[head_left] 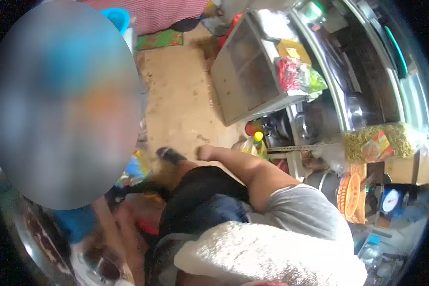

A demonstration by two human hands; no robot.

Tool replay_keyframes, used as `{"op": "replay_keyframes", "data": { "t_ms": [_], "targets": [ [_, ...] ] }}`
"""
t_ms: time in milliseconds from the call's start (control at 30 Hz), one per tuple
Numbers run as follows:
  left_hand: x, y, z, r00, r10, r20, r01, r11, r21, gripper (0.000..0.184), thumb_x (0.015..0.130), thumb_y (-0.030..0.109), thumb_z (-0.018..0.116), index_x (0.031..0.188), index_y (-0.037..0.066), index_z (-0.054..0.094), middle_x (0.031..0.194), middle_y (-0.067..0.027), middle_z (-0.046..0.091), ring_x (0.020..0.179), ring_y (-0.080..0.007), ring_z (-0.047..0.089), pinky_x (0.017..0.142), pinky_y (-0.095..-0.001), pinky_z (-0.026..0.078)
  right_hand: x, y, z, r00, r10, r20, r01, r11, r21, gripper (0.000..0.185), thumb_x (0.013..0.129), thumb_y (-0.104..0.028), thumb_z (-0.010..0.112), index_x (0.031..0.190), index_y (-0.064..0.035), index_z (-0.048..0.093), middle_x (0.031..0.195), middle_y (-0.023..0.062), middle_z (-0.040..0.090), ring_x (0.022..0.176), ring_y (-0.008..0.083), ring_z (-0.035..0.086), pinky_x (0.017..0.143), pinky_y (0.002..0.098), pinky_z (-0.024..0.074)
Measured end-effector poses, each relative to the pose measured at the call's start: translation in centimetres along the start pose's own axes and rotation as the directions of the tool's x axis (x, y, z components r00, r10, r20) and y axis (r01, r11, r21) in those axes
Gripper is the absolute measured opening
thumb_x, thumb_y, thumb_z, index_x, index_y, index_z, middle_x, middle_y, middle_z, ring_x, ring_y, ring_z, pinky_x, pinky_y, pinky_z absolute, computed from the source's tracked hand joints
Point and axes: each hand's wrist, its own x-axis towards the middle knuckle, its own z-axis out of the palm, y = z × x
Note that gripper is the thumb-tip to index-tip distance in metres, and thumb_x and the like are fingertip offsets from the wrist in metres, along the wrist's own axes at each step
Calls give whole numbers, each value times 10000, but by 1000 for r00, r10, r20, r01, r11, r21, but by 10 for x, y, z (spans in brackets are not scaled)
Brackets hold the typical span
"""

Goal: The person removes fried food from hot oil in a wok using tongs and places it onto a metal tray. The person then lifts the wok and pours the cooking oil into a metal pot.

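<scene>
From my post I see the bare right hand (206, 153) near the middle of the frame, stretched out past a grey sleeve (302, 209) over the tan floor (176, 95). It is too blurred for me to tell whether its fingers are curled or spread, and I make out nothing in it. The left hand I cannot find. Nearest the right hand, slightly right of centre, stands a yellow-capped bottle (259, 147), apart from the fingers. A pale, crinkled bundle (271, 252) fills the bottom centre; what carries it I cannot tell. I judge the step in hand to be a low reach with the right arm, no grasp visible; the next move calls for a steadier view of those fingers and room beside the glass-fronted cabinet (245, 62) above.
</scene>
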Motion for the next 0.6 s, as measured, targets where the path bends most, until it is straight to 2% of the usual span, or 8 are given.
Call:
{"op": "replay_keyframes", "data": {
  "t_ms": [133, 167, 233, 267, 333, 400, 467, 600],
  "targets": [
    [-41, -26, 47, 847, -233, 477, 317, 943, -102, 330, 866, 105, 626, 1184, 19, 608, 897, -123, 675, 768, -238, 645, 690, -388, 521, -71, 97, 82, 988, 108, 110, -99, 992, -80, 400, 844, -408, 575, 971, -54, 710, 1014, 201, 671, 1019, 330, 614, 880, 436, 486],
    [-35, -26, 59, 787, -216, 578, 361, 921, -148, 329, 867, 103, 625, 1184, 19, 608, 893, -122, 675, 764, -235, 646, 687, -387, 522, -89, 106, 64, 947, 307, -94, -292, 945, 146, 377, 843, -382, 604, 1041, -70, 676, 1047, 183, 665, 1027, 326, 610, 887, 437, 484],
    [-23, -14, 77, 754, -170, 634, 375, 905, -203, 327, 868, 99, 623, 1185, 19, 608, 886, -119, 675, 757, -231, 646, 682, -385, 523, -122, 133, 3, 632, 709, -314, -422, 654, 628, 413, 841, -331, 660, 1181, -102, 608, 1112, 147, 654, 1041, 319, 603, 901, 438, 482],
    [-28, 0, 83, 792, -172, 585, 336, 924, -183, 313, 871, 103, 622, 1174, 22, 620, 872, -108, 672, 757, -219, 645, 687, -383, 523, -150, 145, -51, 473, 880, -42, -340, 226, 913, 378, 812, -277, 667, 1145, -108, 608, 1087, 158, 652, 984, 314, 621, 838, 423, 511],
    [-53, 44, 93, 866, -175, 468, 265, 955, -135, 287, 877, 111, 620, 1151, 29, 642, 844, -86, 665, 756, -195, 643, 698, -378, 524, -199, 210, -86, 122, 984, -126, -146, 144, 979, 381, 826, -282, 643, 1159, -102, 600, 1109, 155, 641, 1006, 309, 607, 856, 423, 496],
    [-86, 93, 97, 849, 286, 444, -448, 834, 321, 231, 875, 160, 632, 1057, 25, 679, 840, -101, 667, 763, -215, 649, 713, -376, 525, -252, 284, -97, -109, 957, -267, -159, 249, 956, 384, 840, -286, 618, 1173, -97, 591, 1130, 152, 631, 1029, 304, 593, 874, 423, 482],
    [-88, 105, 90, 916, 282, 284, -398, 714, 576, 254, 844, 246, 660, 951, 21, 709, 854, -124, 678, 785, -242, 656, 738, -376, 520, -294, 352, -101, -128, 968, -215, -73, 207, 976, 388, 855, -290, 594, 1187, -91, 582, 1151, 148, 620, 1051, 299, 579, 892, 422, 467],
    [-67, 80, 116, 985, -80, 155, 52, 983, 177, 268, 862, 287, 642, 954, 41, 695, 853, -119, 688, 727, -228, 652, 620, -358, 509, -362, 432, -110, 27, 988, 152, 326, -152, 933, 398, 883, -298, 546, 1216, -80, 564, 1193, 142, 599, 1096, 290, 551, 928, 421, 439]
  ]
}}
